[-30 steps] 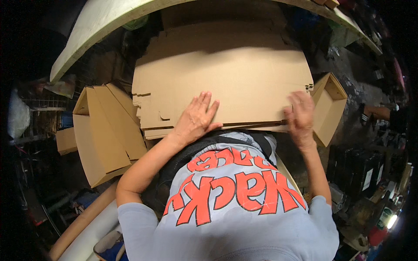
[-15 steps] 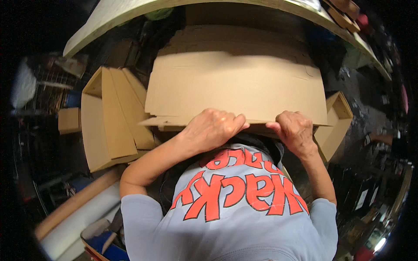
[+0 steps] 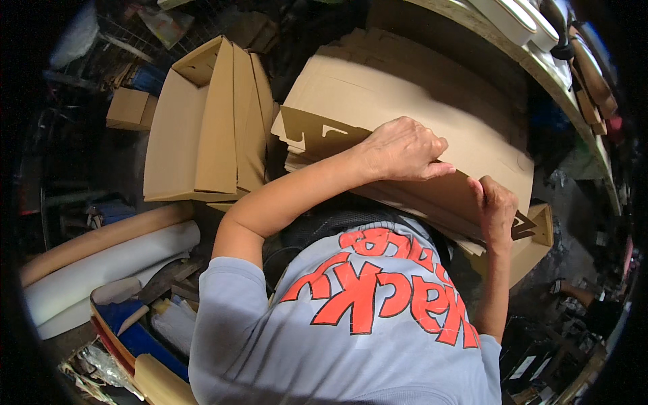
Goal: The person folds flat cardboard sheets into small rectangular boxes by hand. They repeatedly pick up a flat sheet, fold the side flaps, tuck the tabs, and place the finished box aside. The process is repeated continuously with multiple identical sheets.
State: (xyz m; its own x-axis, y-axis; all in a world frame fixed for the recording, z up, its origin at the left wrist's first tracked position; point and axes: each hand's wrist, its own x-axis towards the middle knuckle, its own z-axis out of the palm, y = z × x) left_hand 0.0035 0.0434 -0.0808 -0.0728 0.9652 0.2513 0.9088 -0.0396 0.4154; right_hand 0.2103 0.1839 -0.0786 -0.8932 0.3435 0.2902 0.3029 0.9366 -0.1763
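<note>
A flat cardboard sheet (image 3: pixel 398 101) lies across my front, its far part in shadow under a bench. Along its near edge a darker flap (image 3: pixel 324 135) with slot cut-outs stands bent, facing me. My left hand (image 3: pixel 408 150) is closed over the middle of this edge, thumb pointing right. To its right, my right hand (image 3: pixel 496 206) grips the same edge, fingers curled and partly hidden. Below the flap, edges of more flat cardboard (image 3: pixel 297 162) show in a stack.
Left of the sheet stand folded open cardboard boxes (image 3: pixel 216 128), with a small carton (image 3: pixel 130 108) beyond. Another box (image 3: pixel 536 243) is at the right. The bench edge (image 3: pixel 580 101) curves overhead. Brown and white rolls (image 3: pixel 121 263) and a blue-lined box (image 3: pixel 145 331) lie at lower left.
The view has swung, so the scene sits turned and further right. The sheet's near edge has been bent, showing the slotted flap. Both hands keep their grip on it.
</note>
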